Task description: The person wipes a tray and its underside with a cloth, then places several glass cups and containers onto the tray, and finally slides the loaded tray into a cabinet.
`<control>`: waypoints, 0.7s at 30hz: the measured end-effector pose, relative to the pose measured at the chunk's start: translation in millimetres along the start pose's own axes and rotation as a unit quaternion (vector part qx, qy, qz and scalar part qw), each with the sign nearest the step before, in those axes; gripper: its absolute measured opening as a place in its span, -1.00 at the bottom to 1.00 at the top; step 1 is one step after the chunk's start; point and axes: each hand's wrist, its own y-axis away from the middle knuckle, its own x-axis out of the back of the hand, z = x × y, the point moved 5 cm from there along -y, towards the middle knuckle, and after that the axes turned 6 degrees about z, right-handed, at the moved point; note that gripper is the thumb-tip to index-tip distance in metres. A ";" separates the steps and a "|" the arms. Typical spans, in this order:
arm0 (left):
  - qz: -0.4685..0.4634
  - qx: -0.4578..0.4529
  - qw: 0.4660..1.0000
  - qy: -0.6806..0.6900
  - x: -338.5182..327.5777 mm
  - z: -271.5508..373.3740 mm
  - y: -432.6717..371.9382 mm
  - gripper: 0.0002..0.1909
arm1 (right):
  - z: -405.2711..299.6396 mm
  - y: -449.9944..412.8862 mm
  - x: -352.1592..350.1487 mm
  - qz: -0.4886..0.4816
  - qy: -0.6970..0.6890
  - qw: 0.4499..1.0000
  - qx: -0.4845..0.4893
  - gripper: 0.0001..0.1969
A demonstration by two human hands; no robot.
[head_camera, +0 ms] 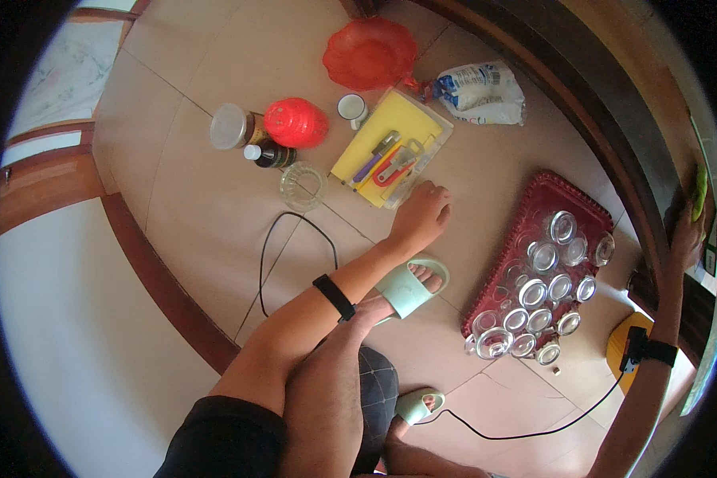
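Note:
My left hand (421,215) hangs over the tiled floor with its fingers curled in and nothing seen in it. It is just beside a yellow pad in a clear plastic case (394,125), on which a red-handled tool (394,167) and a purple pen-like item (367,167) lie. Stretched to the far right, my right hand (687,236) grips a green cloth-like item (700,191) at the dark wooden furniture (618,89). Part of that item is hidden by the hand. Between my hands, a maroon tray (541,191) holds several clear glasses (533,293).
A red scalloped plate (370,54), plastic packet (484,92), white mug (352,109), red bowl (297,122), lidded jar (230,126), dark bottle (275,155) and glass bowl (303,186) are on the floor. Black cables (514,438) run near my slippers (415,287). A yellow object (621,343) stands right of the tray.

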 end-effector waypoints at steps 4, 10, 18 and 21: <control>0.108 -0.030 0.994 -0.003 28.5 -10.8 12.8 -0.78 | -4.8 3.1 5.4 -0.017 0.006 0.999 -0.041 -0.41; 0.054 -0.054 0.991 -0.114 70.7 -44.2 44.8 -0.67 | -41.7 14.6 34.8 -0.060 0.048 0.993 -0.089 -0.25; -0.048 -0.216 0.960 -0.170 51.6 -84.8 59.9 -0.31 | -40.1 8.6 44.9 -0.117 0.038 0.986 -0.109 -0.32; -0.068 -0.273 0.928 -0.243 49.0 -98.6 75.7 -0.28 | -48.2 5.2 43.6 -0.119 0.020 0.985 -0.123 -0.31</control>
